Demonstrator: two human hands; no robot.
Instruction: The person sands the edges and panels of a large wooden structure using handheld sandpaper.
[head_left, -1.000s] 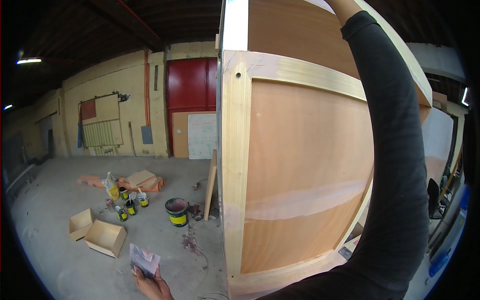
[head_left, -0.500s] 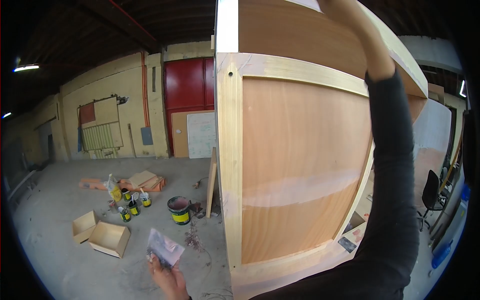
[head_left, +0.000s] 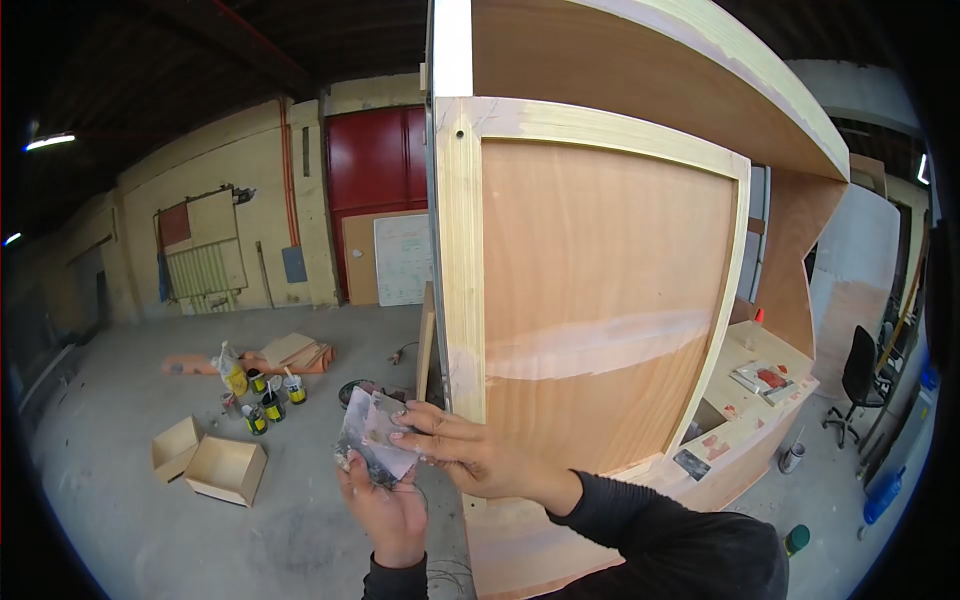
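Smeared sheet [head_left: 377,432] is sitting between both hands, left of the wooden panel [head_left: 600,260].
Left hand [head_left: 388,515] is gripping its lower edge; right hand [head_left: 465,458] is resting extended fingers on its face, any pinch being impossible to tell. Risk, in judgement: uneven finger pressure or a loosening left grip could send it to the floor [head_left: 310,545]. Below, small cans [head_left: 272,407] are standing grouped, at least one holding a handled tool; their remaining contents are escaping view. Two open wooden boxes [head_left: 225,472] are standing nearby.
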